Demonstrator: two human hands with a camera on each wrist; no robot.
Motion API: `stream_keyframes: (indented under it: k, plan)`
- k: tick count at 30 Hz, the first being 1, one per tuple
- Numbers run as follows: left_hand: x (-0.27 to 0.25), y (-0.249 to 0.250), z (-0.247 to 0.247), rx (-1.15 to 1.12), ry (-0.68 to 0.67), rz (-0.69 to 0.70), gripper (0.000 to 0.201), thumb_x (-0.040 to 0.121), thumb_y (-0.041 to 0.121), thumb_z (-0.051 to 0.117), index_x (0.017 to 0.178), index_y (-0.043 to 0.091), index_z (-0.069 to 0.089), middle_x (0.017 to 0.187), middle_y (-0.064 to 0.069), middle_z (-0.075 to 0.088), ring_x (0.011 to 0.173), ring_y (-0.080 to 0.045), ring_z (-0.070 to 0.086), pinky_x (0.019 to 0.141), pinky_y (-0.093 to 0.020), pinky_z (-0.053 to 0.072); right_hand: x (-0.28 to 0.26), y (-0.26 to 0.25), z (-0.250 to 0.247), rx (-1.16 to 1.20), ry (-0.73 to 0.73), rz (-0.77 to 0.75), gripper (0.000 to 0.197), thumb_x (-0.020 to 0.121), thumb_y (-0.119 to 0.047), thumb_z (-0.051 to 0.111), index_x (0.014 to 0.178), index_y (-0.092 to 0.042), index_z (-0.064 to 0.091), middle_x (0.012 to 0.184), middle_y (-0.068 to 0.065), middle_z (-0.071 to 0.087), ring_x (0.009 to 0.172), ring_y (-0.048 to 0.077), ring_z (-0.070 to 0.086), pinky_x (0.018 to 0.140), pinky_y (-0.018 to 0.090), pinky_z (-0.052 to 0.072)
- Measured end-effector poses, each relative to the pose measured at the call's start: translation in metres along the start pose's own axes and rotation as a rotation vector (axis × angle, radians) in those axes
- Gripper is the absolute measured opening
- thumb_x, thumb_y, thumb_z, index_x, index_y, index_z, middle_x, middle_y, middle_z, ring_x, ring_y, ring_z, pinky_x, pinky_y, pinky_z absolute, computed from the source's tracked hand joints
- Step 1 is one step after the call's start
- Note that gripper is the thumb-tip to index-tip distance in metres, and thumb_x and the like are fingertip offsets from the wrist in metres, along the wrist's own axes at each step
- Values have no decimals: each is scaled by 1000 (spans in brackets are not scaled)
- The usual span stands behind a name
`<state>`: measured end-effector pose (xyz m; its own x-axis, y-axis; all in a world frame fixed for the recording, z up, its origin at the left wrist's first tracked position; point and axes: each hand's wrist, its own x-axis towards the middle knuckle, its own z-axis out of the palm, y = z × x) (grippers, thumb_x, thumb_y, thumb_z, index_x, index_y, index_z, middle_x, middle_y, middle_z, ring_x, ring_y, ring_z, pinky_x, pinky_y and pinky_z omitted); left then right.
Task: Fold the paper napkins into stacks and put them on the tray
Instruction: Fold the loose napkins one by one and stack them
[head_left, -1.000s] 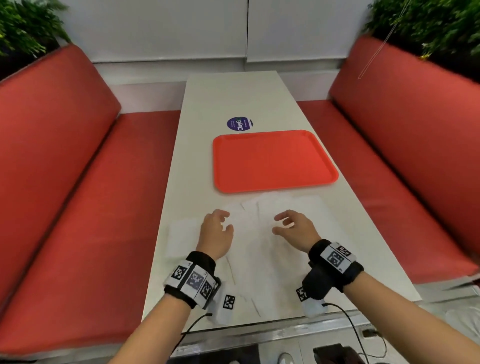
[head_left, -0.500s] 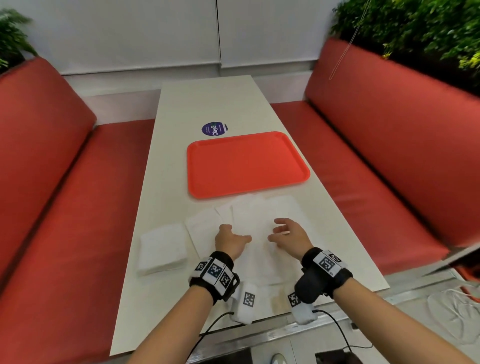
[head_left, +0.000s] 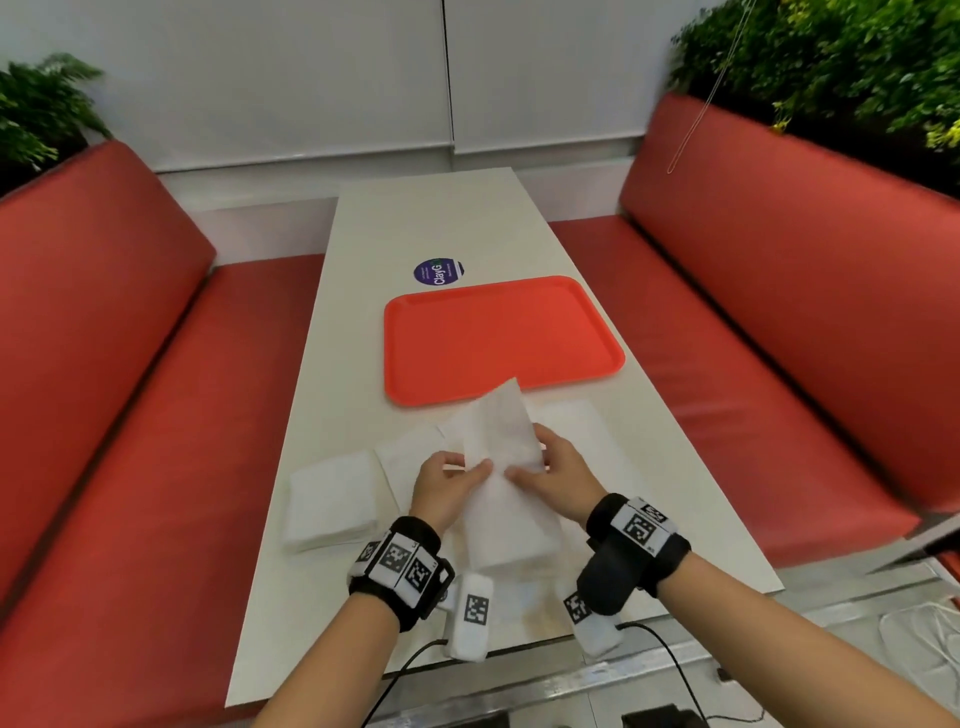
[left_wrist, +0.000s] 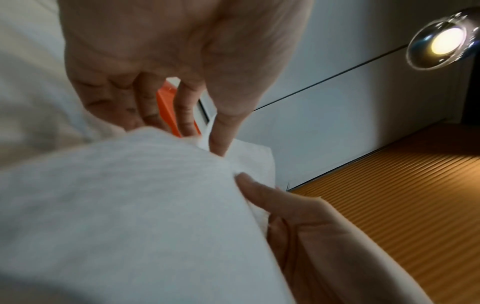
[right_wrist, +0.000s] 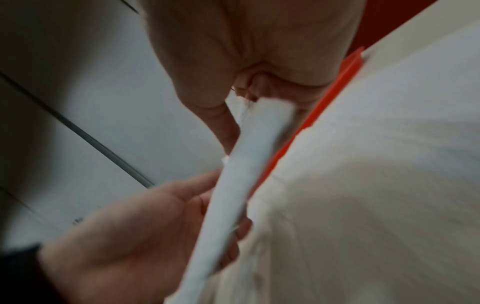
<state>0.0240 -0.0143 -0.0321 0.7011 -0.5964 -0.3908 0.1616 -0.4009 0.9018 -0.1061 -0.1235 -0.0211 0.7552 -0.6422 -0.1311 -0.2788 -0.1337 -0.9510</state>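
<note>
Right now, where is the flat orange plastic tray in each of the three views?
Head: flat orange plastic tray at centre on the table, beyond both hands.
Left wrist: an orange sliver between the fingers, upper centre.
Right wrist: a diagonal orange edge, upper right.
Shared landmark: the held white paper napkin.

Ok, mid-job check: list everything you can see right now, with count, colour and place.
tray: one, orange-red, mid-table, nothing on it
held napkin: one, white, lifted between both hands
napkin stack: one, white, near-left of table
flat napkins: several, white, spread under the hands
sticker: one, purple, beyond the tray
table: one, off-white, centre
benches: two, red, either side
plants: green, behind the benches
left hand: pinches the napkin
right hand: grips the napkin
</note>
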Motion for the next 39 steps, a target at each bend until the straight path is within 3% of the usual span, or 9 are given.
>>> stream_keyframes:
  k: [3,5,8,16,21,25,31,35,39]
  plan:
    - [-14,12,-16,-126,-145,-13,43,85,39,73,113,6,63,105,-8,73,98,-24,70,88,-38,56,-7,-19,-9,178,-2,-41,44,86,-10,72,126,-16,58,115,-1,69,101,18,68,86,34,58]
    - [-24,21,-25,-204,-195,64,31,89,25,70,107,0,70,105,-11,75,100,-27,71,85,-35,58,-8,-27,-12,227,-19,-19,36,85,-14,74,119,-13,64,110,3,73,98,21,71,84,37,59]
    - [-35,32,-34,-219,-123,170,20,85,12,72,98,-3,74,98,-12,76,97,-28,72,80,-32,59,-7,-29,-13,227,-28,10,27,87,-20,72,109,-4,70,103,10,75,96,27,72,83,39,59]
    - [-49,39,-57,-170,75,332,24,72,25,84,78,3,76,86,-8,74,81,-14,69,81,-29,52,-7,-40,-2,290,31,-108,37,82,-29,76,80,8,70,84,16,68,80,22,63,80,37,50]
    - [-57,44,-67,-252,204,467,26,73,21,83,63,1,69,120,12,60,115,3,53,79,-2,39,-4,-49,6,339,154,-234,38,66,-31,83,70,5,70,131,-13,58,118,5,54,90,28,46]
    - [-60,47,-75,-362,84,511,25,80,13,76,65,-4,68,115,11,71,121,3,55,98,-22,36,-4,-63,10,419,37,-280,22,69,-26,81,62,-6,74,137,-14,58,131,2,48,105,31,35]
    - [-70,53,-81,-450,116,436,35,68,30,83,85,0,77,87,-15,75,86,-24,70,88,-38,54,-6,-77,21,534,71,-186,21,65,-23,83,69,-5,73,75,6,73,75,16,68,74,26,49]
    - [-72,53,-87,-427,99,414,12,77,2,77,85,-6,74,81,-14,74,80,-25,71,72,-32,58,-5,-78,26,554,57,-155,18,69,-12,83,79,0,74,77,8,74,72,18,68,65,25,52]
    - [-74,55,-92,-411,92,394,14,77,1,77,87,-7,73,85,-16,74,81,-26,72,74,-31,60,-3,-79,29,570,48,-132,21,71,-9,82,84,5,73,81,13,74,75,23,68,67,30,54]
